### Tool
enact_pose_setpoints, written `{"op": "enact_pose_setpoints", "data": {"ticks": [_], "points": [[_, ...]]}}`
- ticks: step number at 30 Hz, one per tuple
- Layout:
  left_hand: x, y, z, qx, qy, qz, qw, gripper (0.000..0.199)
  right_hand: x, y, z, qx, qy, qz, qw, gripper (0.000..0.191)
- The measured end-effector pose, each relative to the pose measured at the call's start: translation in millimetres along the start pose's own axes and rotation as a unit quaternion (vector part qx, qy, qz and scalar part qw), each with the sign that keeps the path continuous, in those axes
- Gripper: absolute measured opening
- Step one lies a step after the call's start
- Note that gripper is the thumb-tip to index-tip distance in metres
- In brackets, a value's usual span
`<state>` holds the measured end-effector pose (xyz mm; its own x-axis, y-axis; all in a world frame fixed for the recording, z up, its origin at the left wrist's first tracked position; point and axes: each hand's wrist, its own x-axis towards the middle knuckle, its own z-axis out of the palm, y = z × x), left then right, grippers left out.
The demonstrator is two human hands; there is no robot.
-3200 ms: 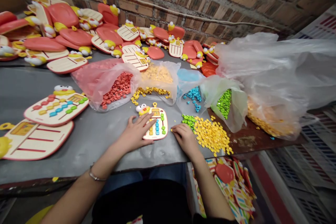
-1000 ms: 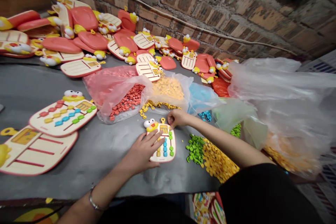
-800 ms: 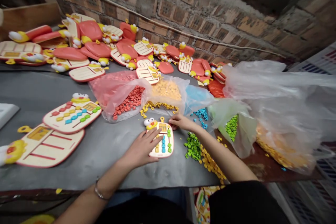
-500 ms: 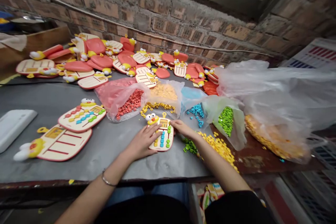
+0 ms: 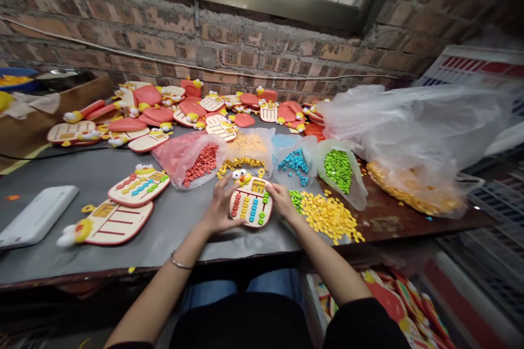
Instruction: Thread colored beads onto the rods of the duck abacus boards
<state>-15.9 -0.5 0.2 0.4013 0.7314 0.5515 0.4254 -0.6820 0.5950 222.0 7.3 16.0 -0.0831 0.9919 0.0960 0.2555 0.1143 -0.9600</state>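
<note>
A cream toy bead board [image 5: 257,192] with a duck-like head is held at the table's front middle. Its slots carry red, yellow, blue and green beads. My left hand [image 5: 220,208] grips its left edge, thumb along the bottom and fingers at the upper side. On the right edge, my right hand [image 5: 282,200] pinches it near the green beads. Close to my right hand lie loose yellow beads [image 5: 329,217] and a small heap of green beads [image 5: 295,199]. Off to the left, a beaded board [image 5: 138,186] rests on a board with bare slots [image 5: 118,223].
Behind my hands stand open bags of red beads [image 5: 201,166], gold beads [image 5: 241,163], blue beads [image 5: 295,163] and green beads [image 5: 339,170]. Many boards [image 5: 158,114] are piled along the brick wall. A white box-shaped device [image 5: 39,215] lies left; a large clear bag [image 5: 413,131] sits right.
My left hand has slid from lying across the board's face to its left edge, uncovering the red beads. The board now looks lifted and tilted slightly. My view has shifted.
</note>
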Motion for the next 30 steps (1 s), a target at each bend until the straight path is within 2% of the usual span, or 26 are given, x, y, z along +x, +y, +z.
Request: {"op": "enact_pose_setpoints", "data": {"ticks": [2,3,6,9,13,17,25,30], "points": [[2.0,-4.1,2.3,-0.136,0.023,-0.091,0.986,0.098,-11.0,-0.6,1.1,0.002,0.033,-0.007,0.999,0.056],[3.2,-5.7,3.8,-0.216,0.012,-0.134,0.967,0.097,-15.3,-0.5,1.8,-0.002,0.047,-0.015,0.999,0.056],[6.0,-7.1,9.1,-0.314,-0.045,-0.177,0.932,0.08,-21.2,1.8,4.5,-0.014,0.077,-0.046,0.996,0.057],[6.3,-5.5,13.2,-0.362,-0.057,-0.2,0.909,0.069,-19.5,7.1,8.2,-0.007,0.063,-0.047,0.997,0.058],[5.9,-6.6,14.4,-0.409,-0.04,-0.239,0.88,0.062,-19.0,15.5,17.9,0.044,0.013,-0.03,0.999,0.058],[6.9,-8.4,14.2,-0.436,-0.021,-0.267,0.859,0.063,-25.4,19.2,29.0,0.087,-0.003,-0.009,0.996,0.075],[11.4,-11.2,20.2,-0.436,0.022,-0.307,0.846,0.063,-24.4,10.3,35.1,0.093,0.039,0.024,0.995,0.065],[10.4,-10.7,20.7,-0.441,0.031,-0.32,0.838,0.062,-20.3,2.0,44.6,0.091,0.052,0.019,0.994,0.058]]}}
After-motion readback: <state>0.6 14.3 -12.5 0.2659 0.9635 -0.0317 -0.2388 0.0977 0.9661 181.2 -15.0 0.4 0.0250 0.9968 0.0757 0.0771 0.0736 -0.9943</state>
